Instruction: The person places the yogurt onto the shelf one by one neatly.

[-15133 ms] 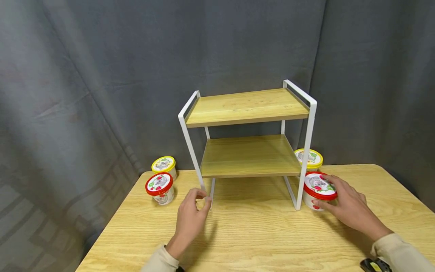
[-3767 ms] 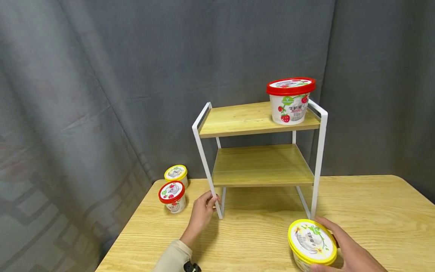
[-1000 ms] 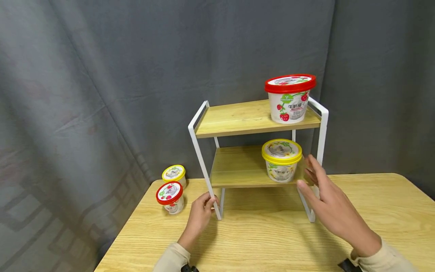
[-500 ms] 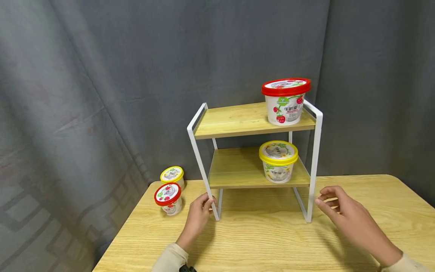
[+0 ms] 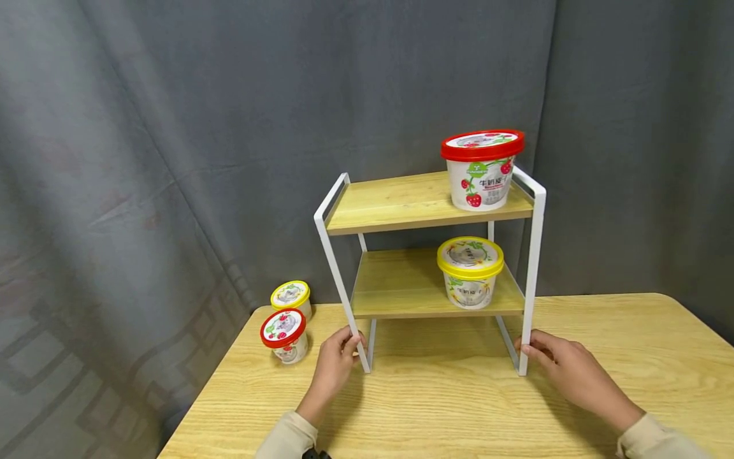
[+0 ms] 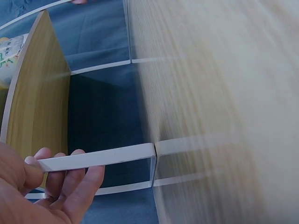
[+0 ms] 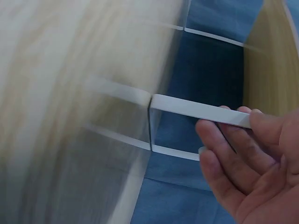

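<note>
A two-tier shelf rack (image 5: 401, 220) with white metal legs and wooden boards stands on the table. My left hand (image 5: 332, 363) grips its front left leg low down, thumb in front and fingers behind, as the left wrist view shows too. On the other side my right hand (image 5: 568, 370) pinches the front right leg (image 7: 201, 109) at about the same height. A red-lidded tub (image 5: 482, 170) with strawberries printed on it sits on the upper board's right end. Below it, a yellow-lidded tub (image 5: 470, 273) rests on the lower board, right of the middle.
On the table left of the rack stand another red-lidded tub (image 5: 285, 335) and, behind it, another yellow-lidded tub (image 5: 292, 298). A grey curtain (image 5: 258, 127) hangs behind the wooden table (image 5: 430, 408).
Over the earlier frames, the red-lidded and yellow-lidded tubs from the right came onto the boards. My right hand left the yellow-lidded tub, moved down and now grips the right leg. The left hand stayed.
</note>
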Demonstrator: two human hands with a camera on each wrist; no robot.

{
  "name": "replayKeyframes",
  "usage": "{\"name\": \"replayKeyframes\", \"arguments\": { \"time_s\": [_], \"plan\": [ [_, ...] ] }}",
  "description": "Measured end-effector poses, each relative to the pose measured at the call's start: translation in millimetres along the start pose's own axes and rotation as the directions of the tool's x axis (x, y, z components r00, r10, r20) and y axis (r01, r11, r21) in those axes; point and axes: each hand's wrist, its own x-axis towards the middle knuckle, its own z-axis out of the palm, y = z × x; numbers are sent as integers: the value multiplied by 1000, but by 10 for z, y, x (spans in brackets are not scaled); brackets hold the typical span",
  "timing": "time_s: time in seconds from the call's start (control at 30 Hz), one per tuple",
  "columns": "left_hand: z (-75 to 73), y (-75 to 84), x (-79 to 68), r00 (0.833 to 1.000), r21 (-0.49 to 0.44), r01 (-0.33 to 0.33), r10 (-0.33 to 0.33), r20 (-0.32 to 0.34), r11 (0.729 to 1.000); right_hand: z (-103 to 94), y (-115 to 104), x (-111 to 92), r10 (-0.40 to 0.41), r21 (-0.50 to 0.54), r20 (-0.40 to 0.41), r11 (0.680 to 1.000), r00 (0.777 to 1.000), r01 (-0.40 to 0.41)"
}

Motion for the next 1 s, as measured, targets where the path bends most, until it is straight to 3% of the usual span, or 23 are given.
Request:
{"name": "replayKeyframes", "arguments": {
  "time_s": [0.23, 0.73, 0.87, 1.0],
  "plan": [
    [5, 32, 10, 1000, -4, 15, -15, -5, 1000, 28, -7, -3, -21, -67, -54, 998, 998, 17],
    [-5, 14, 78, 1000, -19, 8, -8, -1, 1000, 60, 29, 44, 24, -47, -65, 999, 998, -27],
    [-22, -22, 30, 999, -28, 39, -38, 24, 999, 94, 39, 13, 106, -29, 11, 994, 994, -105],
    [-35, -30, -8, 997, -38, 64, -62, 48, 997, 92, 48, 10, 254, 22, 158, 965, 954, -260]
  ]
}}
